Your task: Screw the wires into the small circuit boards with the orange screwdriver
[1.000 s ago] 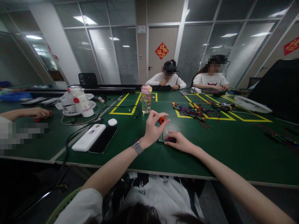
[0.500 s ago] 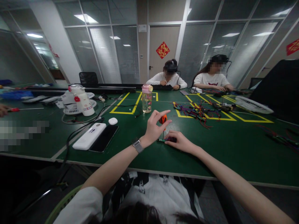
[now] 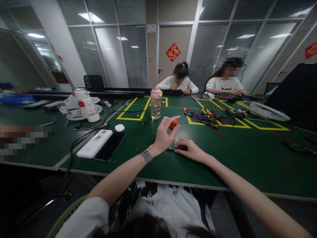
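My left hand point(image 3: 163, 135) has its thumb and fingers closed around the handle of an orange screwdriver point(image 3: 174, 123), its index finger extended along the top. The screwdriver stands upright, with its thin shaft running down to a small green circuit board point(image 3: 171, 148) on the table. My right hand point(image 3: 190, 149) rests on the tabletop and pins the board from the right between its fingers and thumb. Dark wires show under those fingers. Where the screwdriver's tip meets the board is too small to make out.
On the green table point(image 3: 223, 168) a power bank point(image 3: 95, 143), a phone point(image 3: 110, 146) and a white case point(image 3: 120, 128) lie left of my hands. A pink-lidded bottle point(image 3: 156, 105) stands ahead. Wired boards point(image 3: 206, 117) are heaped right. Two people sit opposite.
The screwdriver handle shows more orange and less black between my left fingers. Both my hands stay in nearly the same place. At the far left, the red-handled tool is now hidden by pixelation.
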A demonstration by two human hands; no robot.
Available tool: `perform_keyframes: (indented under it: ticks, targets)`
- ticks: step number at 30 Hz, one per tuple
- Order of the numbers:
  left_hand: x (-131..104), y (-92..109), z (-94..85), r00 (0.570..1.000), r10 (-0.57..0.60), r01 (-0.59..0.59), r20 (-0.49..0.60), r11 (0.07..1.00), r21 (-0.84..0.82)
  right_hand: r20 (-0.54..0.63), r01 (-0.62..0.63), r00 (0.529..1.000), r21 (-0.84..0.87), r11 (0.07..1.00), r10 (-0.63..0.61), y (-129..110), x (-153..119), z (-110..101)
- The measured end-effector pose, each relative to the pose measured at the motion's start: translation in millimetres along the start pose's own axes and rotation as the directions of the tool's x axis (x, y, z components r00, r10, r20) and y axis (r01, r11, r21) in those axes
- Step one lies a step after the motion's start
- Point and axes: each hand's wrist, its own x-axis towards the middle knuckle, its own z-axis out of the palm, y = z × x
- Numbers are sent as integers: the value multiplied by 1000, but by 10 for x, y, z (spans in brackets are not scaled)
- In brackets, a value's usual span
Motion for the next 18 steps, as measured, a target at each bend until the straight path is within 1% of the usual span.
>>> perform_keyframes:
  ticks: [3,7,13,15,18]
  targets:
    - [1,8,-3,1000,8,-8,-10,1000,4,1,2,1000,2,1000,-2,1,-1,-1]
    - [-4,27,-17,1000,-8,9,17,1000,-14,1,-6,1000,10,1000,6,-7,2,-3]
    - [-9,15,-8,996,-65,71,58,990,-125,6,-13,1000,19,1000,13,-21,4,-9]
    - [-4,5,-2,997,-65,68,34,992,-104,6,-16,1000,23,1000,16,-21,3,-10]
    - [3,7,-3,999,-27,26,-27,999,-19,2,-12,1000,25,1000,12,-16,1,-9]
